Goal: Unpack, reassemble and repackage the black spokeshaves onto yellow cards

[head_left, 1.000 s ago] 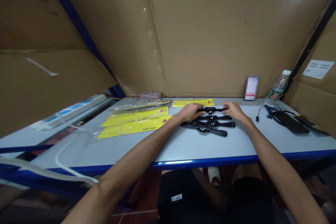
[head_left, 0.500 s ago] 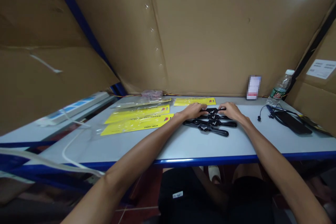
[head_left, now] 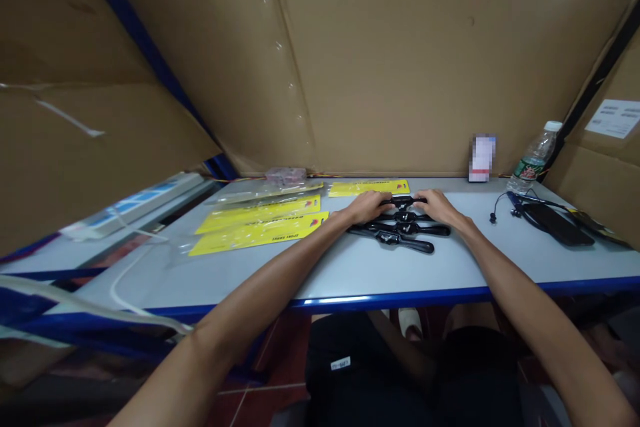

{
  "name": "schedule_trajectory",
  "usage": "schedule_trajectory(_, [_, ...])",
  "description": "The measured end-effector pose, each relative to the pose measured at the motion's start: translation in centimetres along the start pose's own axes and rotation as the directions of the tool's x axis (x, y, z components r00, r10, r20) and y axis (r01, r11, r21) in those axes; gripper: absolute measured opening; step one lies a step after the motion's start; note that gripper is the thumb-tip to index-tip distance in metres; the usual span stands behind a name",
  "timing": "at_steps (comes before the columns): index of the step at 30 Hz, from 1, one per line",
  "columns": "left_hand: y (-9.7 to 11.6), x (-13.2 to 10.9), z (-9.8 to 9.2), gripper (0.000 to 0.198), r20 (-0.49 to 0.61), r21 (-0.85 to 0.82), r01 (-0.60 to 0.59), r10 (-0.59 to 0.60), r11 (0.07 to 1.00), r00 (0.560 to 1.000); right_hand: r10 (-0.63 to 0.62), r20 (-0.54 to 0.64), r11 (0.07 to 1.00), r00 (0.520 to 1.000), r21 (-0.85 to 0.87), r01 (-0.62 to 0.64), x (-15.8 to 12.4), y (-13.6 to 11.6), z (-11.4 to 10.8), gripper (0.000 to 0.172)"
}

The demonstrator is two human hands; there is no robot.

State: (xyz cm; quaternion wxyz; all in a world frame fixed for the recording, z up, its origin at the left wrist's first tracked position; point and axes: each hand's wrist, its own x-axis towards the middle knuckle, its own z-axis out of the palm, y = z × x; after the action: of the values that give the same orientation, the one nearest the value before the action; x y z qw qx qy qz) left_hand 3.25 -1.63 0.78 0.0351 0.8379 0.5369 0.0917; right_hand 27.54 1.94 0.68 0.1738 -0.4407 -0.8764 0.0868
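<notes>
My left hand [head_left: 369, 206] and my right hand [head_left: 438, 206] are closed round the two handle ends of a black spokeshave [head_left: 401, 201]. It is held level at the far side of a group of similar tools. Nearer me on the table lie a second spokeshave [head_left: 409, 217], a third spokeshave [head_left: 409, 229] and the closest spokeshave [head_left: 390, 239], roughly parallel. My left hand and wrist hide some of their left handle ends. Left of my left forearm are yellow cards in clear packaging, the front card [head_left: 260, 235] printed with "SPOKE SHAVE".
Behind my hands lies another yellow card [head_left: 367, 188]. A clear packet [head_left: 286, 176] sits at the back left, near a power strip [head_left: 145, 201]. On the right are a propped phone [head_left: 483, 159], a water bottle [head_left: 533, 163] and a dark pouch [head_left: 563, 227] with cables. Cardboard [head_left: 390, 60] walls the back.
The held spokeshave has turned in my hands and now shows a narrower side. Both hands keep their grip at nearly the same spot. The view has shifted slightly.
</notes>
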Motion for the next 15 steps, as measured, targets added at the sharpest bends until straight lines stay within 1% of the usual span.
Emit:
schedule_trajectory(6, [0.15, 0.07, -0.06, 0.03, 0.007, 0.021, 0.013, -0.014, 1.0, 1.0, 0.01, -0.004, 1.0, 1.0, 0.008, -0.01, -0.17, -0.17, -0.04, 0.026])
schedule_trajectory(12, [0.3, 0.4, 0.16, 0.031, 0.042, 0.052, 0.015, -0.017, 0.999, 0.999, 0.002, 0.003, 1.0, 1.0, 0.031, -0.002, -0.22, -0.42, -0.25, 0.019])
schedule_trajectory(15, [0.53, 0.42, 0.18, 0.031, 0.049, 0.069, 0.027, -0.03, 0.997, 0.998, 0.012, -0.005, 0.999, 1.0, 0.031, -0.012, -0.3, -0.51, -0.26, 0.019])
